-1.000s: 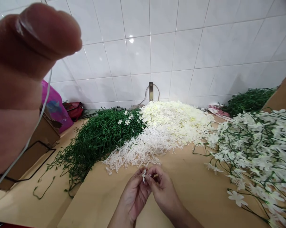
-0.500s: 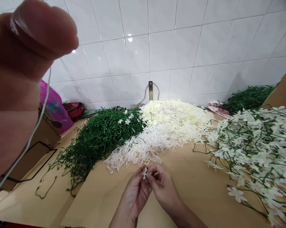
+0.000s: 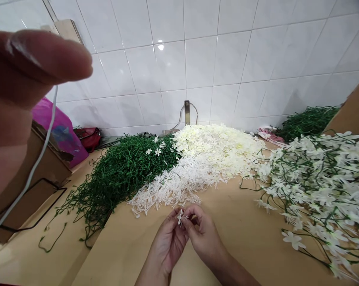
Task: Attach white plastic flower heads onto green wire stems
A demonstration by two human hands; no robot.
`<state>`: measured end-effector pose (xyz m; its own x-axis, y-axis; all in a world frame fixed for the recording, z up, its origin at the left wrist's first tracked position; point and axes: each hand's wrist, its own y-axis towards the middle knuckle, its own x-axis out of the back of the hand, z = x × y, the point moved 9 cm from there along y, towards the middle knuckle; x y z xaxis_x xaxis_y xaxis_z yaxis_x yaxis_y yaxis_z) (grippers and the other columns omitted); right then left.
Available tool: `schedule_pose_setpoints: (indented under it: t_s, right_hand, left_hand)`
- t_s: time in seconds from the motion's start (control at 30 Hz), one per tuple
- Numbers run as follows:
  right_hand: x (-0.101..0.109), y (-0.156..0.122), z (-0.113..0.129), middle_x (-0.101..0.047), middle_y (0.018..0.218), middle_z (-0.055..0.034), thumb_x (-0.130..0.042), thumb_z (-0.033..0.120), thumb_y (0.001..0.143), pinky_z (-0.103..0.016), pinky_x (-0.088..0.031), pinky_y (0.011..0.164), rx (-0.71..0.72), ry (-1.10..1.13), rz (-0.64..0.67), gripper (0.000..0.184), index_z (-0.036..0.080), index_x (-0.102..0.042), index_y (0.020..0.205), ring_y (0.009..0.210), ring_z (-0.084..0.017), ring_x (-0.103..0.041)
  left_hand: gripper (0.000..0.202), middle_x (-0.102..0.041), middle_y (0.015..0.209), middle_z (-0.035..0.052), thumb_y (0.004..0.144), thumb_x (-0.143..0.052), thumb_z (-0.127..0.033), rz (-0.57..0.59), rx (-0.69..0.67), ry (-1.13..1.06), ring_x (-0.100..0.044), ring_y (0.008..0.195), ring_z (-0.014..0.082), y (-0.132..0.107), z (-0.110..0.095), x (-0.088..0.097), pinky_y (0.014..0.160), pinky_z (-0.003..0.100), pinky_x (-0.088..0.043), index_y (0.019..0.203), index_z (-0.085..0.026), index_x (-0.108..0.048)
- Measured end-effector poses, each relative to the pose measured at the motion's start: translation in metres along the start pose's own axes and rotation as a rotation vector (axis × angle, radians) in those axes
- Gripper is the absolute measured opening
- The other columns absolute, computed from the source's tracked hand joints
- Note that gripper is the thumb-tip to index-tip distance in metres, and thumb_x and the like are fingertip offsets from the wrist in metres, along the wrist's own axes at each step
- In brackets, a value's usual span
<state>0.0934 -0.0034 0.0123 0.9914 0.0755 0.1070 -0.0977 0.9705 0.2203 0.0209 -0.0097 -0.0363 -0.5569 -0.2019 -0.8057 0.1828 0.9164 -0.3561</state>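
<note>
Over the board point(image 3: 245, 238) — left hand point(image 3: 167, 242), right hand point(image 3: 205, 238) both pinching one white flower point(image 3: 180, 217).

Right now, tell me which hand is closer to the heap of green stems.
Left. The left hand sits on the side of the green stems, below and right of the heap's edge; the right hand is just beyond it, farther right. Both pinch one small white flower.

White glossy tiled wall point(image 3: 227, 59) behind, grey grout lines, a lamp glare spot on it. Small metal bracket point(image 3: 187, 112) with a cable fixed low on the wall. Tan work surface point(image 3: 248, 238) runs up to it. Brown cardboard box point(image 3: 39, 167) at left, pink bag point(image 3: 58, 127) behind it.
</note>
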Motion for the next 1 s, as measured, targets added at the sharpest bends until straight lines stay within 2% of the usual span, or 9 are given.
schedule_pose_setpoints:
  t_s: [0.2, 0.37, 0.5, 0.63, 0.8, 1.0]
  right_hand:
    - [0.004, 0.000, 0.005, -0.051, 0.068, -0.0011, -0.048, 0.018, 0.075, -0.025, -0.043, 0.057, 0.028, 0.003, -0.017, 0.007, 0.018, -0.047, 0.068, 0.062, -0.013, -0.051]
    - [0.009, 0.000, 0.007, -0.049, 0.068, 0.0002, -0.051, 0.022, 0.075, -0.024, -0.044, 0.056, 0.008, 0.091, 0.002, 0.009, 0.019, -0.047, 0.068, 0.058, -0.011, -0.050]
    - [0.014, -0.002, 0.009, -0.049, 0.078, -0.0014, -0.055, 0.023, 0.074, -0.024, -0.046, 0.058, 0.024, 0.211, 0.021, 0.010, 0.019, -0.048, 0.068, 0.063, -0.011, -0.052]
    - [0.015, -0.002, 0.007, -0.050, 0.085, -0.0019, -0.056, 0.023, 0.074, -0.025, -0.047, 0.061, 0.002, 0.298, 0.060, 0.010, 0.019, -0.049, 0.068, 0.064, -0.010, -0.053]
    - [0.023, 0.000, 0.008, -0.054, 0.080, -0.0017, -0.057, 0.024, 0.074, -0.025, -0.047, 0.067, 0.015, 0.291, 0.021, 0.010, 0.019, -0.051, 0.069, 0.075, -0.012, -0.054]
    - [0.033, 0.000, 0.015, -0.052, 0.066, 0.0009, -0.059, 0.027, 0.073, -0.023, -0.044, 0.059, 0.026, 0.248, -0.041, 0.012, 0.019, -0.052, 0.069, 0.062, -0.011, -0.052]
  left_hand:
    - [0.026, -0.065, 0.072, 0.0031, 0.052, -0.072, -0.005, -0.052, -0.026, 0.003, -0.063, 0.069, 0.0131, 0.000, -0.001, 0.003, 0.071, 0.024, -0.049, 0.072, -0.013, -0.058]
    - [0.029, -0.059, 0.064, -0.0011, 0.048, -0.076, -0.010, -0.066, -0.079, 0.120, -0.056, 0.060, 0.0082, -0.004, -0.002, -0.006, 0.063, 0.020, -0.045, 0.067, -0.013, -0.055]
    - [0.032, -0.054, 0.060, -0.0034, 0.049, -0.077, -0.020, -0.129, -0.149, 0.244, -0.048, 0.052, 0.0039, -0.007, -0.008, -0.008, 0.053, 0.015, -0.038, 0.069, -0.013, -0.054]
    - [0.030, -0.051, 0.058, -0.0050, 0.051, -0.076, -0.024, -0.125, -0.202, 0.312, -0.042, 0.049, 0.0021, -0.008, -0.011, -0.012, 0.050, 0.014, -0.034, 0.069, -0.014, -0.054]
    - [0.023, -0.052, 0.062, -0.0038, 0.055, -0.072, -0.021, -0.150, -0.239, 0.436, -0.044, 0.055, 0.0042, -0.010, -0.015, -0.017, 0.054, 0.016, -0.034, 0.069, -0.015, -0.055]
    - [0.018, -0.052, 0.063, -0.0026, 0.062, -0.067, -0.028, -0.149, -0.371, 0.656, -0.046, 0.059, 0.0076, -0.024, -0.036, -0.028, 0.060, 0.020, -0.038, 0.071, -0.016, -0.058]
